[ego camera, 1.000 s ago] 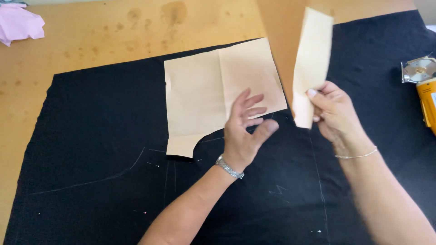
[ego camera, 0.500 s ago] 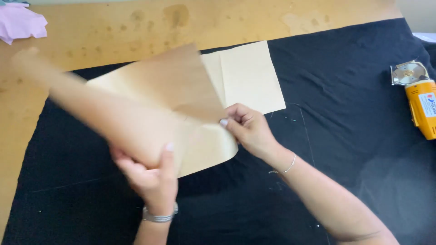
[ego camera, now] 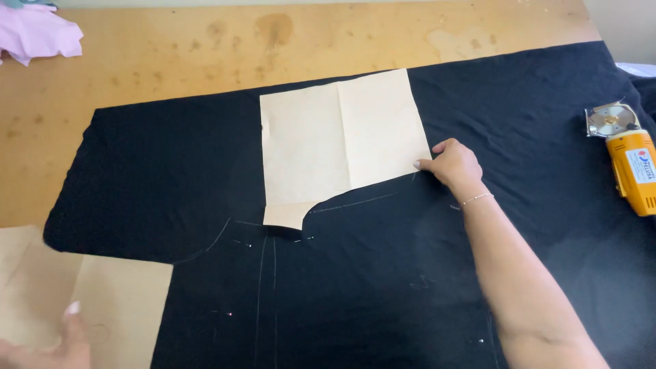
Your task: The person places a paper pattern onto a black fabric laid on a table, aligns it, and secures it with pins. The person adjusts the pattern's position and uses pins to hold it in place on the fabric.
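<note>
Since half a second back, the big sheet of brown paper has swung off the black cloth [ego camera: 171, 178] and now lies at the lower left, on the desk [ego camera: 171, 61] edge. The left hand [ego camera: 51, 348] rests flat on that brown paper [ego camera: 102, 301], fingers spread, not pinching anything. The right hand [ego camera: 454, 164] has barely moved — its fingertips press the lower right corner of the cream paper pattern [ego camera: 342, 143], which sits flat on the cloth near the middle, one crease running down it.

Looks to me like the laying-out step: one pattern piece parked aside, the other pinned down by hand over faint chalk lines [ego camera: 266, 273]. Next move probably calls for keeping that corner steady so the piece doesn't creep off the marks.

Over at the right edge lies an orange rotary cutter [ego camera: 632, 167] with a round silver blade — there's a small white rectangular label on its body. Top left, a scrap of pink cloth [ego camera: 37, 34].
</note>
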